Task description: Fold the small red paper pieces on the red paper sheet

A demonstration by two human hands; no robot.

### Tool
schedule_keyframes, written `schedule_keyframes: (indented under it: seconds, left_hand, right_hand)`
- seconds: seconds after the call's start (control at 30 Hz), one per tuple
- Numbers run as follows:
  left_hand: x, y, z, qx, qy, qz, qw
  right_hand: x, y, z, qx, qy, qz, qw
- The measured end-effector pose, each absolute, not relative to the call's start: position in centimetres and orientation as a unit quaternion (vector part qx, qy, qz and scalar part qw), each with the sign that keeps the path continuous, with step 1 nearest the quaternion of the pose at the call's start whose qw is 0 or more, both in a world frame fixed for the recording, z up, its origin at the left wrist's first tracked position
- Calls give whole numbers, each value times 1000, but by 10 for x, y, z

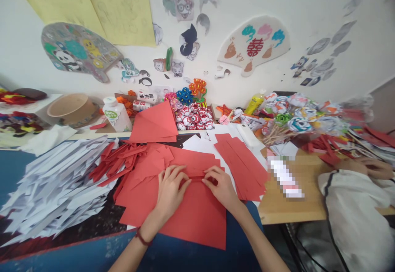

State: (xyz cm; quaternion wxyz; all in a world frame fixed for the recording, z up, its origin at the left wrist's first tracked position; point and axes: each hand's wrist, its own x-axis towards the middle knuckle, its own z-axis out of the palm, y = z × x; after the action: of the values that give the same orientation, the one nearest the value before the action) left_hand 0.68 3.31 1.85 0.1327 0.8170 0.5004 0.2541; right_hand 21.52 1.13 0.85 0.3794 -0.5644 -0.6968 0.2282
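My left hand (pixel 173 185) and my right hand (pixel 220 185) pinch the two ends of a narrow folded red paper strip (pixel 196 178). Thumbs and forefingers of both hands close on it, and it lies level between them. Under it spread overlapping red paper sheets (pixel 197 222). Left of my left hand is a pile of folded red paper strips (pixel 119 161). Beyond that lies a large heap of folded white paper strips (pixel 61 185). To the right of my right hand, long cut red paper pieces (pixel 242 165) rest fanned out on white paper.
A white bottle (pixel 117 114) and a round wooden bowl (pixel 72 109) stand at the back left. Red-and-white paper balls (pixel 195 117) sit behind the sheets. Stemmed paper flowers (pixel 299 113) crowd the back right. Another person's pale sleeve (pixel 354 206) reaches in over the wooden table (pixel 308 210).
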Motion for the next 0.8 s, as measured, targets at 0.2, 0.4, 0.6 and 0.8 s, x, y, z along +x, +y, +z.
schedule_keyframes:
  seconds: [0.2, 0.4, 0.6, 0.8]
  left_hand:
    - [10, 34, 17, 790, 530, 268, 153]
    - [14, 29, 19, 786, 537, 272, 140]
    - [21, 28, 23, 783, 551, 261, 123]
    - [25, 26, 21, 768, 572, 258, 126]
  right_hand:
    - [211, 17, 14, -578, -675, 238, 392]
    - [209, 21, 10, -600, -660, 231, 389]
    - [206, 21, 9, -605, -658, 231, 385]
    - [208, 20, 10, -620, -643, 219, 393]
